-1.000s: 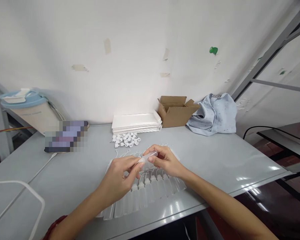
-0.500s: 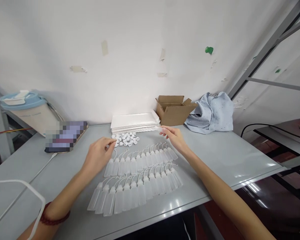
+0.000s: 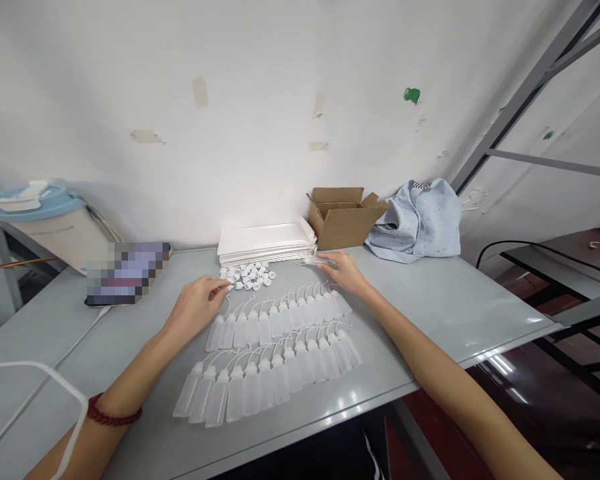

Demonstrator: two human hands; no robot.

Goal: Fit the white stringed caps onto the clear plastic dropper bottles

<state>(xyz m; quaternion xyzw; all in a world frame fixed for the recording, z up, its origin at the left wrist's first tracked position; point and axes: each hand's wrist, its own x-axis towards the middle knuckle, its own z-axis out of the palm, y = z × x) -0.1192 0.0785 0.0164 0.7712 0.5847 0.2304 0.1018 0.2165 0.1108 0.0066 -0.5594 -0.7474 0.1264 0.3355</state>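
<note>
Several small translucent squeeze bottles (image 3: 265, 390) with thin curved spouts lie side by side in two rows on the grey table. Behind them, small white caps (image 3: 253, 275) lie in a loose pile. My left hand (image 3: 196, 303) is at the pile's left edge, thumb and fingers pinched at a white cap, which the fingertips partly cover. On the other side of the pile, my right hand (image 3: 345, 272) grips one end of another translucent squeeze bottle (image 3: 310, 261). That bottle lies sideways, pointing left, in front of the white stack.
A stack of flat white packets (image 3: 267, 241) is against the wall, with an open cardboard box (image 3: 347, 227) to its right. Further right is a bundled light-blue cloth (image 3: 417, 223). On the left are a phone (image 3: 130, 273) with its cable and a large blue-lidded cup (image 3: 50, 227).
My right hand has lowered slightly, and the bottle in it now shows more fully, pointing left. My left fingertips have come down to the caps. The whole view has shifted a little.
</note>
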